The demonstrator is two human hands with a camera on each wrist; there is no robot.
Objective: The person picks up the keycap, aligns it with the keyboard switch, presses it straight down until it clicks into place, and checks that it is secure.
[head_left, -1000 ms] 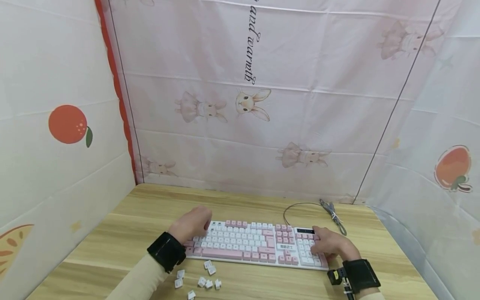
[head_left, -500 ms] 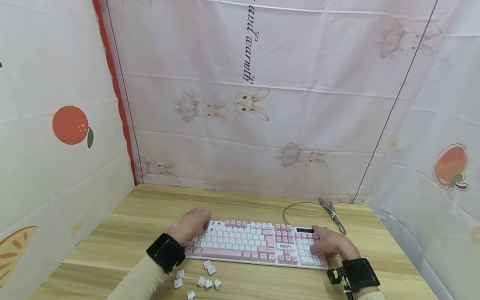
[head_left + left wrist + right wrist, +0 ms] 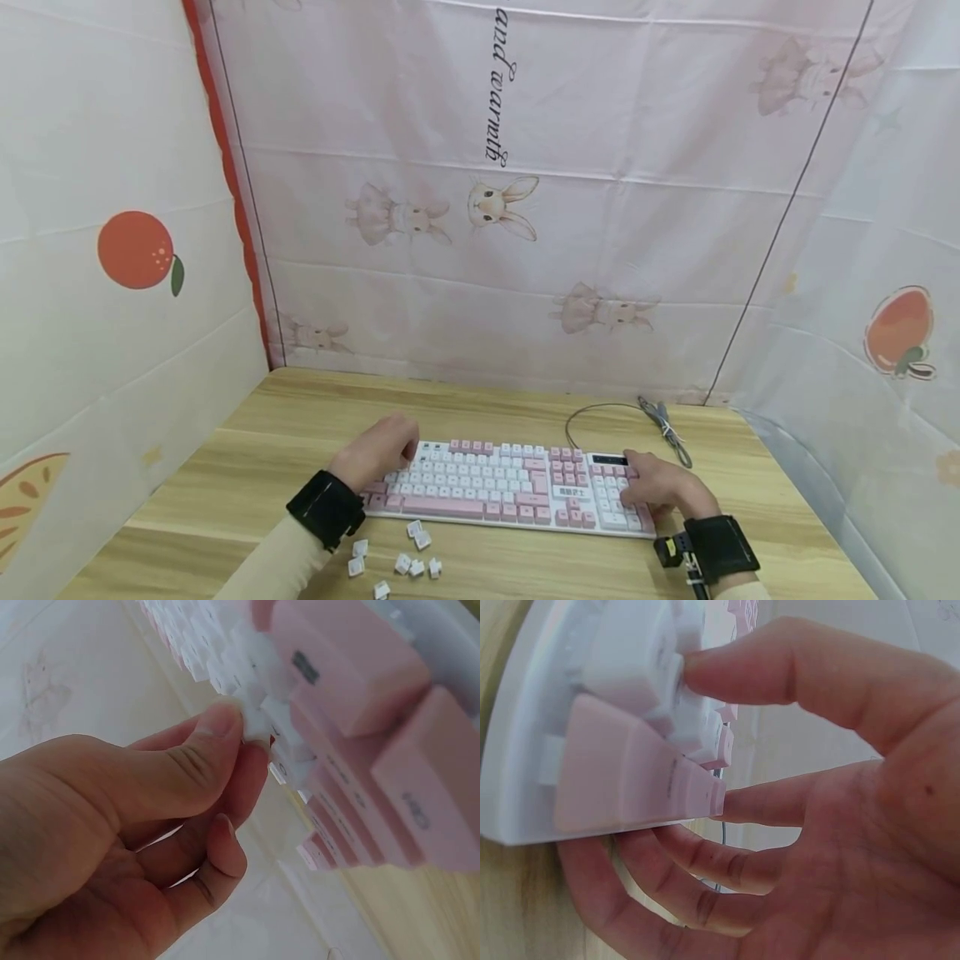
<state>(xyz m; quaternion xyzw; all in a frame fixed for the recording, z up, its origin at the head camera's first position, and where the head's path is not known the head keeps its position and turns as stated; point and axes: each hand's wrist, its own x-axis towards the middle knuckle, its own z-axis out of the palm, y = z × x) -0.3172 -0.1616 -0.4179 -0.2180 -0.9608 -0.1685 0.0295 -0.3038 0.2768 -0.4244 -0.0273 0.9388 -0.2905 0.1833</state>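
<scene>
A pink-and-white keyboard [image 3: 446, 506] lies on the wooden table. At its left end, my left hand [image 3: 375, 452] pinches a white keycap [image 3: 257, 726] between thumb and index finger, as the left wrist view shows; the keycap is among the letter keys, and its lower part is hidden. My right hand [image 3: 663, 485] holds the keyboard's right end. Its thumb presses on the white number keys [image 3: 630, 656], while the other fingers curl along the right side, by the pink keys [image 3: 619, 765]. Several loose white keycaps [image 3: 416, 568] lie in front of the keyboard.
A grey cable [image 3: 663, 425], bundled with a tie, lies behind the keyboard's right end. Fabric with printed rabbits [image 3: 495, 208] hangs at the back, and printed sheets stand on both sides. The wooden table [image 3: 480, 400] extends around the keyboard.
My left hand has shifted slightly left, staying at the keyboard's left end. The right hand and the loose keycaps keep their places.
</scene>
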